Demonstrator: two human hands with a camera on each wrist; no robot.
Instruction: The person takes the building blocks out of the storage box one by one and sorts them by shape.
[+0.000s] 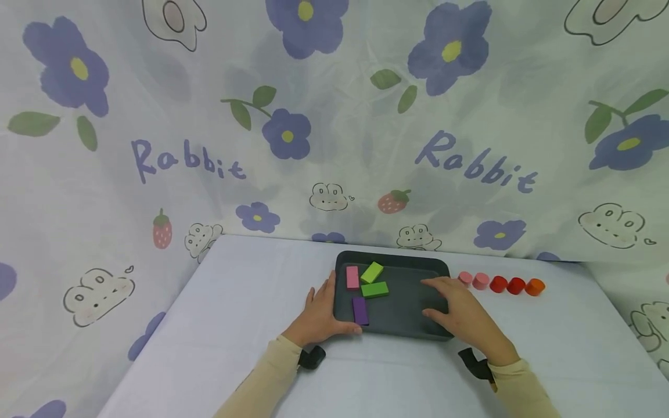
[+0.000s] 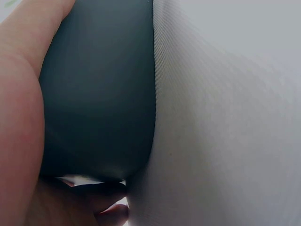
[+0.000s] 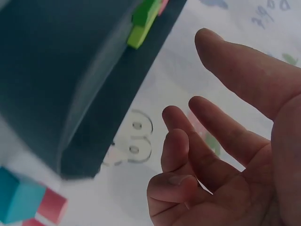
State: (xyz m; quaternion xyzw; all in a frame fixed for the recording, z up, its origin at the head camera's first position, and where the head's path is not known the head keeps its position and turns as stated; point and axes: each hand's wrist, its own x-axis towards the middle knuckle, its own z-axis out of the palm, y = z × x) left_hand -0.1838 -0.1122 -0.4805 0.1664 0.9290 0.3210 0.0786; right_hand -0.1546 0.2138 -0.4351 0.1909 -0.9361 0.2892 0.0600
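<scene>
Dark grey, shallow rectangular tray [image 1: 402, 305] on the white worktop [image 1: 397, 377], between the two hands. The left hand [image 1: 319, 316] is spread against the tray's near left corner, touching it, thumb parted from fingers. The right hand [image 1: 464, 307] hovers at the tray's right end, fingers and thumb apart, holding nothing. Within the tray's left half lie a pink rectangular block [image 1: 352, 277], a lime-green one [image 1: 372, 272], a mid-green one [image 1: 374, 289] and a purple one [image 1: 360, 311]. To the right, pink [image 1: 481, 281], red [image 1: 515, 285] and orange [image 1: 535, 287] cylinders form a row.

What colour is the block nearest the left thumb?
The block is purple, clearest in the head view.
</scene>
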